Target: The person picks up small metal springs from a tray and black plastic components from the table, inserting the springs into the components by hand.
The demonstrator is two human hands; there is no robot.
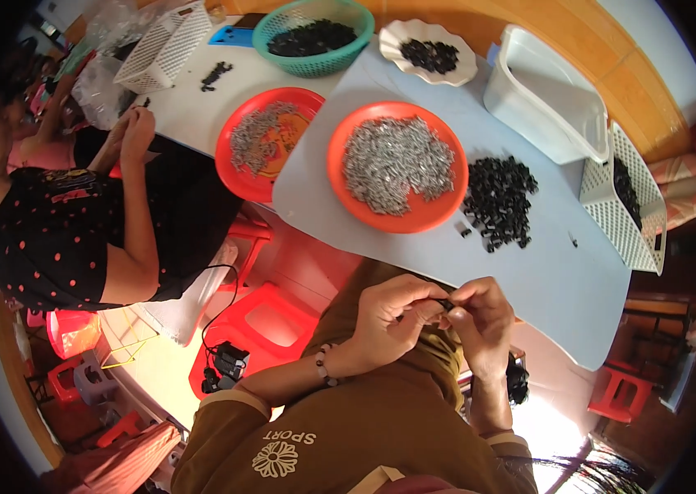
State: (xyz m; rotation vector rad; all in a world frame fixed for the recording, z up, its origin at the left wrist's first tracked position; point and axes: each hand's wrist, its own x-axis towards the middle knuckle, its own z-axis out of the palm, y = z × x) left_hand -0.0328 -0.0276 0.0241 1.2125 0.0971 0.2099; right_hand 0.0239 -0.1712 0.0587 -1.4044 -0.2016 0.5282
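Observation:
In front of my body, just off the near edge of the table, both hands meet at their fingertips. Between the thumb and fingers of my left hand and those of my right hand is a small black plastic piece. Its shape is mostly covered by the fingers. Beyond them, an orange-red plate carries a heap of small silvery metal pins. A pile of similar black plastic pieces lies on the table to the plate's right.
The light-blue tabletop also bears a scalloped dish, a white bin and a white perforated basket. Leftward are a second red plate, a green basket and a co-worker's hands. A red stool stands below.

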